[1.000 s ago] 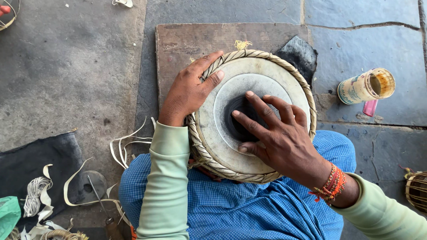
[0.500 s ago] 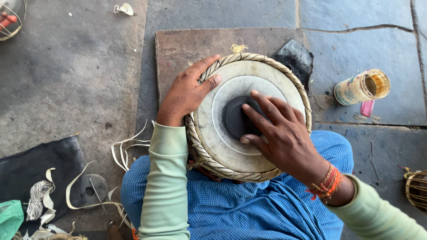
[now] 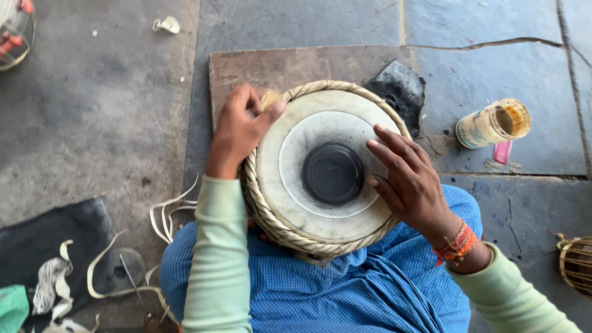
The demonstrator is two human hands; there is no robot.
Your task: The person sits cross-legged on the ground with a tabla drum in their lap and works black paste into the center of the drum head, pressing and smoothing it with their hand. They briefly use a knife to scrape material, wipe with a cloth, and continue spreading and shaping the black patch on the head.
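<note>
the left hand (image 3: 237,132) is gripping the tabla drum (image 3: 324,166) at its braided rim while the open right hand (image 3: 410,182) is lying flat beside the black spot (image 3: 333,174), holding nothing.

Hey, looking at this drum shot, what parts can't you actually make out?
Head view only:
- Drum body: hidden beneath its own head and the blue cloth.
- Small yellowish thing pinched by the left hand: fingers cover it.
- Right hand palm: faces down.
- Basket: cut off by the right edge.
</note>
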